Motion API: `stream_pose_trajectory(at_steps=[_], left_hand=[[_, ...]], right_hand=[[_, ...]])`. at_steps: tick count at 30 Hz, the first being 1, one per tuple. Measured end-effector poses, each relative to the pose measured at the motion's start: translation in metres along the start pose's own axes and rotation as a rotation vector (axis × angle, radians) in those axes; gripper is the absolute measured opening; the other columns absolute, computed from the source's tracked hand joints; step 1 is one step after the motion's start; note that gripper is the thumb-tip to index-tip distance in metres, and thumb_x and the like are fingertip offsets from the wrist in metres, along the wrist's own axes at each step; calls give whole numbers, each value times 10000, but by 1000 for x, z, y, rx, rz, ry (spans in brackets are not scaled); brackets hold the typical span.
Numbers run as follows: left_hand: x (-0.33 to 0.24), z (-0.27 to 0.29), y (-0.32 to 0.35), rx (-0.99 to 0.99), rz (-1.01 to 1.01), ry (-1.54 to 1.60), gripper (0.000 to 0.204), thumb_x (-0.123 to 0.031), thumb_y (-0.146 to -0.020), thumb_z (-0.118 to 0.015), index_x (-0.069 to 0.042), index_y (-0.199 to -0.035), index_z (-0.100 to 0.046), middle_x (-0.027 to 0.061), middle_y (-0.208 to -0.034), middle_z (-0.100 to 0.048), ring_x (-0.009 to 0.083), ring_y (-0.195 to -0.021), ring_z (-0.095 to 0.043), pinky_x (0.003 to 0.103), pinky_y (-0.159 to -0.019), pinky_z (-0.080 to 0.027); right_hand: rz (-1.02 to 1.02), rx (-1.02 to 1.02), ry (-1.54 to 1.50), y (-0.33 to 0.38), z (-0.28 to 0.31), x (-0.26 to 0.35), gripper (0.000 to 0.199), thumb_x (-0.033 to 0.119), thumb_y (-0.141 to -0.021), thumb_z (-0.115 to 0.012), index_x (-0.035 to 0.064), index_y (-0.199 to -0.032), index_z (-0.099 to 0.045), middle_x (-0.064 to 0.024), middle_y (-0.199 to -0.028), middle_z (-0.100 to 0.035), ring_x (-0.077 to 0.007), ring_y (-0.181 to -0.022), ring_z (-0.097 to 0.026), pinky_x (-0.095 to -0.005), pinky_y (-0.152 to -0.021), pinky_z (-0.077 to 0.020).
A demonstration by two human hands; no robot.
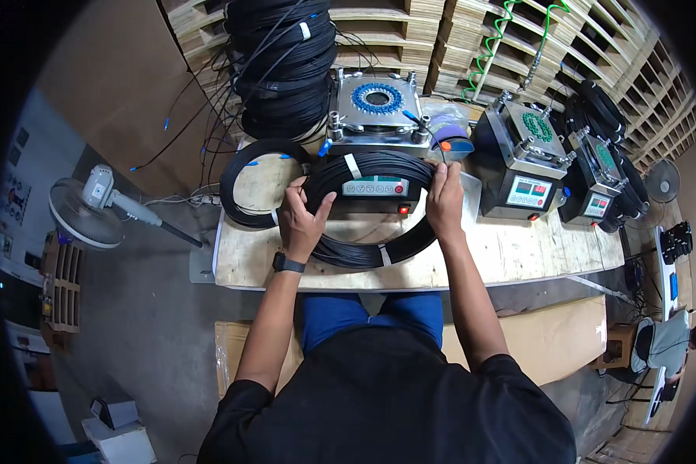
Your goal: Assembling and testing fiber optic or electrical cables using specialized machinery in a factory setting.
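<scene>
A black cable coil (367, 251) rests tilted on the wooden workbench (518, 255), just in front of a metal machine (377, 108) — both hands grip it. The left hand (301, 220) clasps its left rim; the right hand (445, 203) pinches the right rim. A second coil (243, 166) lies just beside, to the left.

Hands (305, 220): 2 | cable coils on worktop (367, 209): 2 | metal-topped machines (377, 104): 3 | fans (81, 213): 2, at 9 and 3 o'clock
</scene>
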State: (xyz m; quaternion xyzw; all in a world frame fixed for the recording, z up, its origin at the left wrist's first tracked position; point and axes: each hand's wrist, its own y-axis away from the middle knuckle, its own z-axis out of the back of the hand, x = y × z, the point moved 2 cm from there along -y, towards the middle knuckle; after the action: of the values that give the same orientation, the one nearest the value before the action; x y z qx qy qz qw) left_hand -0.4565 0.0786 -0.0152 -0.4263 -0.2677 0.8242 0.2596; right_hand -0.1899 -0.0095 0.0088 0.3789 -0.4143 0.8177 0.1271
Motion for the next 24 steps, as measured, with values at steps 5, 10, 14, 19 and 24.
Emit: stream_pose_trajectory(at_steps=[5, 10, 14, 19, 24], left_hand=[[4, -3, 14, -113, -31, 49, 616, -414, -844, -817, -20, -1203, -507, 100, -836, -479, 273, -700, -471, 396, -639, -442], [38, -21, 43, -109, 130, -13, 687, -403, -859, -807, 31, -1273, -474, 150, -990, -553, 309, -850, -537, 401, -775, -473], [53, -28, 45, -29, 219, 113, 608, -342, -927, -747, 45, -1290, -450, 208, -1102, -582, 338, -996, -588, 398, -845, -491], [39, -24, 26, 57, 218, 77, 517, -271, -985, -680, 65, -1273, -414, 233, -1178, -541, 353, -1012, -577, 376, -866, -495], [-15, -19, -65, -27, 28, 229, 457, -246, -988, -672, 73, -1206, -428, 249, -1152, -543, 375, -994, -583, 388, -851, -505]], right_hand=[[-63, -24, 51, 14, 8, -9, 234, 231, -1085, -399, 28, -1081, -514, -296, -832, -628, -519, -798, -616, -558, -650, -453], [-97, -45, 56, 17, 5, -21, 237, 236, -1082, -403, 29, -1135, -505, -290, -896, -652, -517, -815, -625, -576, -683, -461], [-57, 15, -28, 15, 6, -32, 230, 214, -1081, -426, 14, -1152, -516, -281, -974, -640, -506, -894, -622, -513, -748, -488], [-70, -8, -65, -4, 12, -22, 236, 226, -1090, -421, 9, -1121, -508, -268, -924, -633, -480, -880, -626, -489, -755, -486], [-63, -266, -155, -68, 24, -9, 281, 263, -1105, -418, 2, -1064, -514, -224, -880, -652, -355, -790, -645, -410, -731, -494]])
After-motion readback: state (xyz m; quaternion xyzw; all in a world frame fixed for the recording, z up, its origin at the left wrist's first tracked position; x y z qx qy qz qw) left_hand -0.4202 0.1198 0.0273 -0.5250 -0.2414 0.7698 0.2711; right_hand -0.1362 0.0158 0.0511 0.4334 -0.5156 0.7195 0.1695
